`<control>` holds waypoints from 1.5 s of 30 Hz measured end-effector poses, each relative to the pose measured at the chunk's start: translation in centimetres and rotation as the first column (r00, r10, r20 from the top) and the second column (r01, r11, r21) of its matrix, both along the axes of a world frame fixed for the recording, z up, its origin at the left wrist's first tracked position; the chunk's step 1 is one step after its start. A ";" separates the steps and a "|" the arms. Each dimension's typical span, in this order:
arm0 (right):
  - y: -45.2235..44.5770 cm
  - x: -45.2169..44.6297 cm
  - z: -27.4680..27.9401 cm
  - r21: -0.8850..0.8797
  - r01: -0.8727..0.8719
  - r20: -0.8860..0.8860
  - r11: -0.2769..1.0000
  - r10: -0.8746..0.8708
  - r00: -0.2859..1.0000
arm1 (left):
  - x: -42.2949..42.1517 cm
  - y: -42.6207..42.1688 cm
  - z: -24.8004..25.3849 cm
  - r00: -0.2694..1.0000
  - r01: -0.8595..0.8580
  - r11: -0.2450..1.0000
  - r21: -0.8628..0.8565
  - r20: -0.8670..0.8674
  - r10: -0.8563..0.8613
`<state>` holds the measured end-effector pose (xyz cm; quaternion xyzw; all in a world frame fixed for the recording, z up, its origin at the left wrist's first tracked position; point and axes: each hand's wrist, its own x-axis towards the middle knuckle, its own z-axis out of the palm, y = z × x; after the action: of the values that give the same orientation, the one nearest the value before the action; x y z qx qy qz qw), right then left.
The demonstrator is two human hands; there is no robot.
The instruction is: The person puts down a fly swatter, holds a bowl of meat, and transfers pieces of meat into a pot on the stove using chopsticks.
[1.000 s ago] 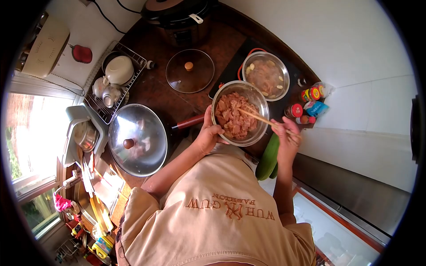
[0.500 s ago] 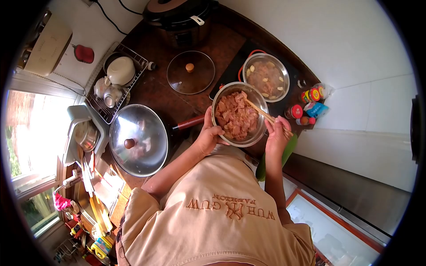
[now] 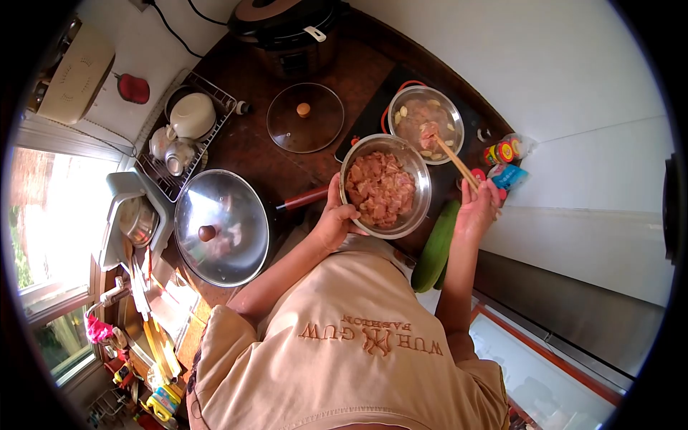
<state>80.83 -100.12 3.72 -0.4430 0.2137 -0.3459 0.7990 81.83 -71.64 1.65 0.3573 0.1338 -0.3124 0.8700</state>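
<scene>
While the left hand grips the near left side of a metal bowl, its fingers closed against the rim, the bowl of raw cut meat is held up in front of the shirt. Gripped in the fingers of the right hand, a pair of chopsticks pinches a piece of meat over the pot; whether it touches the pot's contents, I cannot tell. Below the right hand's chopsticks lies a long green vegetable, and a glass lid rests on the worktop.
</scene>
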 end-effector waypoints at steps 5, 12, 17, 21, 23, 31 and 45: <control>-1.3 2.9 -0.2 -0.271 0.018 -0.084 0.963 -0.042 0.996 | 0.0 0.1 0.1 1.000 0.016 1.000 -0.005 -0.001 -0.016; -1.7 4.4 -0.8 -0.660 -0.088 -0.188 0.746 -0.050 0.981 | -0.3 0.2 0.0 1.000 0.004 1.000 -0.001 0.003 -0.004; -0.6 2.4 2.2 -0.633 -0.100 -0.181 0.768 -0.021 0.983 | -0.3 0.2 0.3 1.000 0.003 1.000 0.001 0.001 -0.003; 1.3 -0.2 5.3 -0.468 -0.133 -0.226 0.874 0.028 0.974 | -0.3 0.2 0.2 1.000 0.001 1.000 -0.001 -0.001 -0.001; 2.0 -1.9 5.6 -0.478 -0.226 -0.277 0.849 0.099 0.956 | -0.3 0.2 0.3 1.000 0.000 1.000 -0.006 -0.005 0.000; 3.9 -4.7 2.1 -0.450 -0.420 -0.355 0.788 0.274 0.894 | -0.3 0.0 0.2 1.000 0.001 1.000 -0.008 0.004 -0.001; 4.2 -4.5 -0.8 -0.222 -0.229 -0.166 0.948 0.194 0.967 | -1.0 0.3 -0.1 0.999 -0.023 1.000 0.001 0.028 0.023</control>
<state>76.29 -95.97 2.96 -0.5800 0.1781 -0.2487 0.7550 80.80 -71.30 1.59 0.3606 0.1260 -0.2974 0.8750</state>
